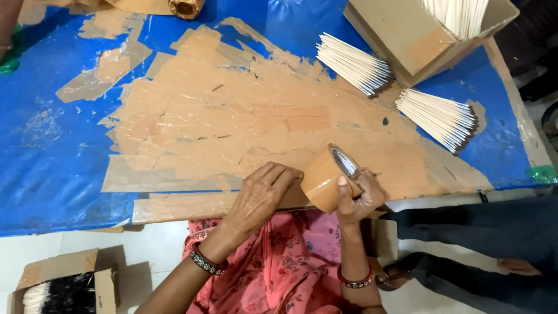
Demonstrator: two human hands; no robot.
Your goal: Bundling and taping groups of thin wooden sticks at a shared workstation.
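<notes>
Brown tape roll (323,179) — glossy, tilted — clamped in right hand (359,200) fingers; left hand (260,196) pressing tape.

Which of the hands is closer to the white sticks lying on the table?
Right. The right hand grips the brown tape roll below the stick bundles; the left hand rests farther away, left of the roll.

Cardboard box (427,40) at table's (52,174) far right corner: cut by top edge, stick tips unseen. Tape roll (326,177): near side hidden under right hand (359,197). Second box (64,282): cropped at bottom-left edge. Cardboard tube (186,7) at far edge: mostly out of frame.
</notes>
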